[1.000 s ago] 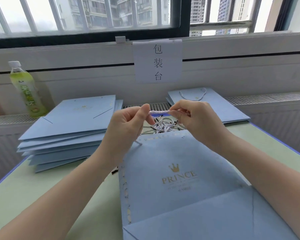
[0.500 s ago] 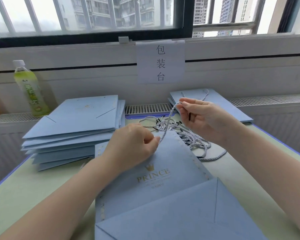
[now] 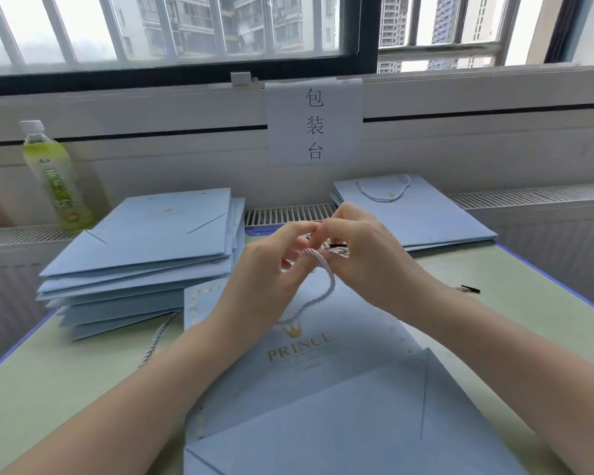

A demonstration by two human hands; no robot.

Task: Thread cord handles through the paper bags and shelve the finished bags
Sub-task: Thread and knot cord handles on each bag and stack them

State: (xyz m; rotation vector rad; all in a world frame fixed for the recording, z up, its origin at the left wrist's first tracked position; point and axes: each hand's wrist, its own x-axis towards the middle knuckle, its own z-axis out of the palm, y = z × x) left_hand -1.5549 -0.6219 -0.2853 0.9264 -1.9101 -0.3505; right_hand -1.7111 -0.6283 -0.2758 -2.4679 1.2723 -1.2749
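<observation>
While the flat pale-blue paper bag [image 3: 323, 365] lies mid-counter, we've got both grips, left hand [image 3: 264, 272] and right hand [image 3: 367, 258], pinching the twisted white cord [image 3: 324, 286].

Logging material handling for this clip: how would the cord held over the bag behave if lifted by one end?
The cord sags in a loop below both hands, so probably limp. It looks thin and light. Its twisted surface likely gives the fingers grip.

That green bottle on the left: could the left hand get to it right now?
Probably not at once: the left hand is pinching the cord. The bottle stands beyond the bag stack, which is low.
</observation>
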